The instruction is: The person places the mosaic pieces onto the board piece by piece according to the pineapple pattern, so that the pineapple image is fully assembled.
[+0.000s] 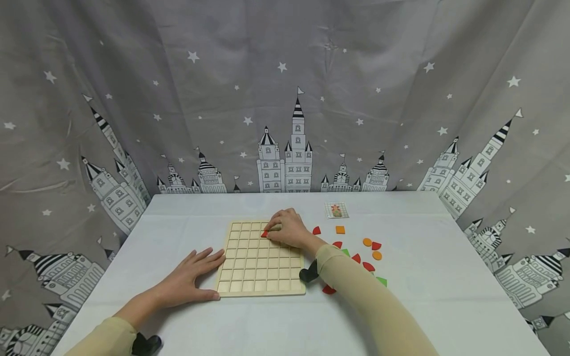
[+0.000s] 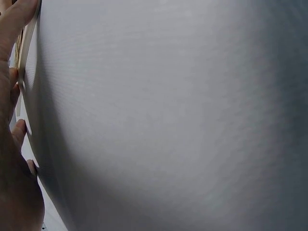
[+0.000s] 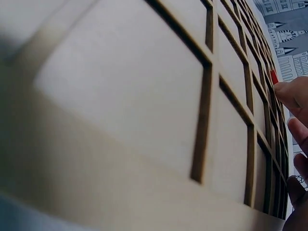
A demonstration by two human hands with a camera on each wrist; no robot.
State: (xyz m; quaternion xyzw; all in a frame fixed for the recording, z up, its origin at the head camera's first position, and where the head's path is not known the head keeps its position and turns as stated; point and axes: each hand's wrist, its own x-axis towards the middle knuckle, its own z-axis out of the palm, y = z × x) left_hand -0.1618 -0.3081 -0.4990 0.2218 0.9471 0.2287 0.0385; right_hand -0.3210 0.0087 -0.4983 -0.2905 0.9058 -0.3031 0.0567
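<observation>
A: What does the person's right hand have?

B: It pinches a small flat red piece between thumb and finger, so that grip is narrow. The piece sits at the fingertips, over the far part of a pale wooden square board divided by raised strips into a grid of shallow compartments. Whether it lies inside one, B cannot tell.

A: And the left hand?

B: Its fingers are spread wide and fairly straight, touching the board's left edge, left of the pinched piece and nearer the person. The thumb lies at the board's near left corner.

A: What surrounds the right hand's grip?

B: To its right, off the board, lies a flat orange square piece. Farther right and a little nearer the person are two flat orange round pieces. Several more red pieces with curved edges are scattered right of the grip, along with flat green pieces, partly hidden by the beige right sleeve.

A: Anything beyond the grip?

B: A small printed card, to the right and farther from the person, on the white tablecloth.
</observation>
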